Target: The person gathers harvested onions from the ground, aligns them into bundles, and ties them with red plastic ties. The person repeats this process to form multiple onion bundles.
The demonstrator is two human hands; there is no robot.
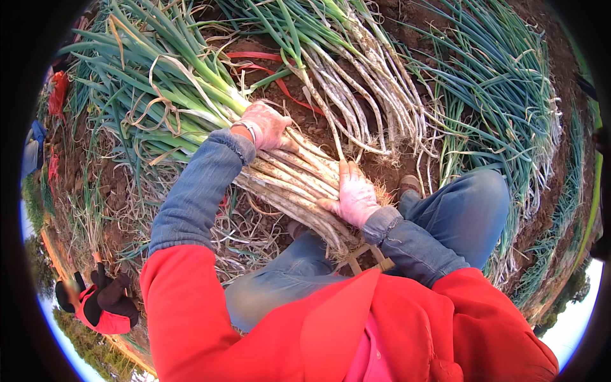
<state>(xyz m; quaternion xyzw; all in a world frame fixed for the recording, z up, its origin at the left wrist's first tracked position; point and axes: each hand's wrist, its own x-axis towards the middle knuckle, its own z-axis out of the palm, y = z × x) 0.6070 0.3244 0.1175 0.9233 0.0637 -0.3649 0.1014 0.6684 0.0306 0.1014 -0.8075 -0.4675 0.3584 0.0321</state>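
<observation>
A thick bundle of long green onions [291, 176] lies across my lap, leaves to the upper left and roots to the lower right. My left hand [267, 126], in a soiled pink glove with bare fingertips, is wrapped over the stalks where white turns to green. My right hand [352, 193], gloved alike, lies on the white stalks near the roots with its fingers spread; whether it grips any stalk I cannot tell. Beyond the hands, a looser pile of green onions [367, 86] rests on the soil, with a red strap [284, 86] running beside and under it.
A long row of green onions [491, 90] lies at the right. Dry leaf scraps [248, 238] litter the soil by my legs. Red material [58, 93] is at the far left. Another person [105, 303] in a red top is bent low at the lower left, a hand at some onions.
</observation>
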